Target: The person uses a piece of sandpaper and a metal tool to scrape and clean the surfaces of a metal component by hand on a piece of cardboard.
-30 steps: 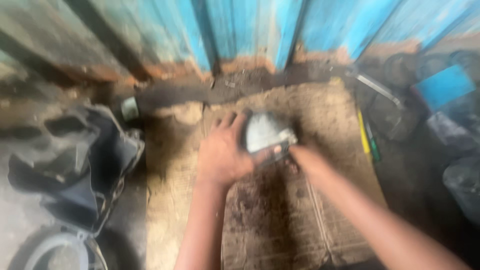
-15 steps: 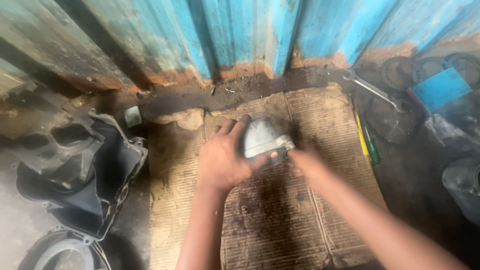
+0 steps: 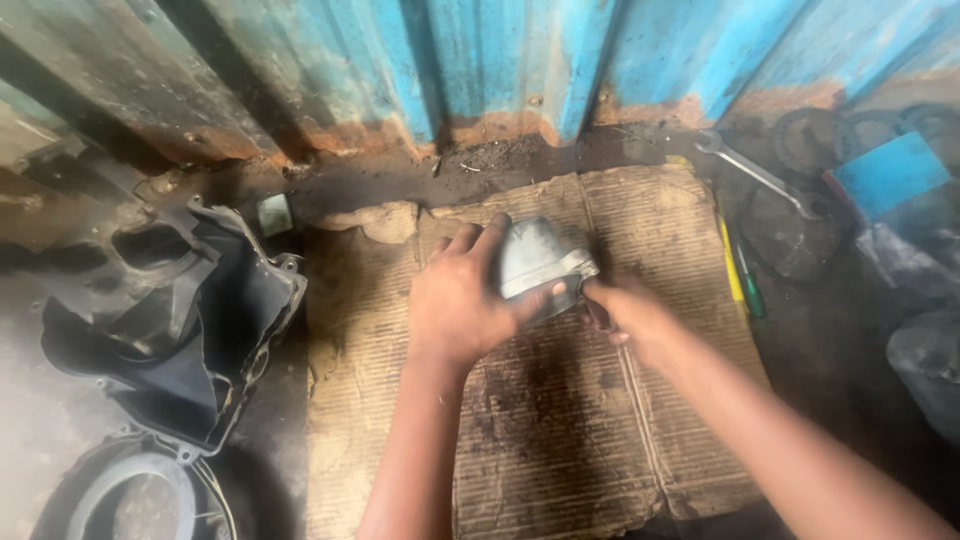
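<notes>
Head view: left hand (image 3: 462, 305) clasps the grey metal part (image 3: 540, 262) steady on cardboard (image 3: 560, 450); right hand (image 3: 625, 315) pinches its near-right edge

Flattened corrugated cardboard sheet (image 3: 560, 440), soiled, laid on the dirt floor (image 3: 400, 185) against a blue corrugated metal wall (image 3: 520, 60) with a rusted lower edge. Off the sheet's left edge: black moulded plastic cover (image 3: 190, 330), with a round grey ring-shaped part (image 3: 130, 495) below it. Along the right edge: yellow-handled tool (image 3: 731, 265) and green-handled tool (image 3: 750, 285), side by side. Beyond the far right corner: steel spanner (image 3: 755, 172); blue flat item (image 3: 890, 172).
</notes>
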